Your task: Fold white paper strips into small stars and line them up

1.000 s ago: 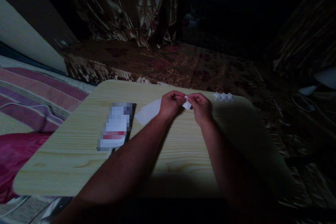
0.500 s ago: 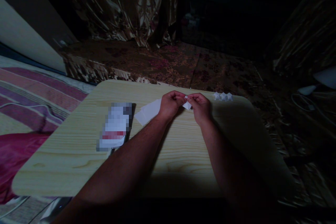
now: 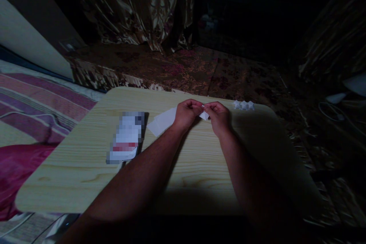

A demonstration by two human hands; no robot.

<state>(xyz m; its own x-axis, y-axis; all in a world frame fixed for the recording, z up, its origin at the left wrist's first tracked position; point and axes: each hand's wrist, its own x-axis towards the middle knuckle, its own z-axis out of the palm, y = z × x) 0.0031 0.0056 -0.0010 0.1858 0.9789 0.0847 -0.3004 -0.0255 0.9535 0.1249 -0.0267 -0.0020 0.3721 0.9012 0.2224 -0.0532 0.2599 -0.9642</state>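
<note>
Between my two hands is a small folded piece of white paper (image 3: 204, 115), held just above the far half of the wooden table. My left hand (image 3: 187, 113) pinches its left side with thumb and forefinger. On the other side my right hand (image 3: 217, 116) is closed on it, fingertips close to those of the left. The fingers cover most of the paper's top, and a pointed lower part shows. Flat white paper sheets (image 3: 162, 121) lie beside my left hand, partly under it. To the right, 3 white folded paper stars (image 3: 244, 105) sit in a row.
A blurred-out phone-like object (image 3: 126, 135) lies on the left of the light wood table (image 3: 71, 175), a cable at its lower end. A striped bed cover (image 3: 37, 110) is at the left. Patterned curtains (image 3: 154, 4) hang behind. A white lamp-like object (image 3: 336, 98) stands at right.
Both hands stay in nearly the same place, still pinching the folded paper. A little less of the paper shows between the fingertips. The whole view has shifted very slightly.
</note>
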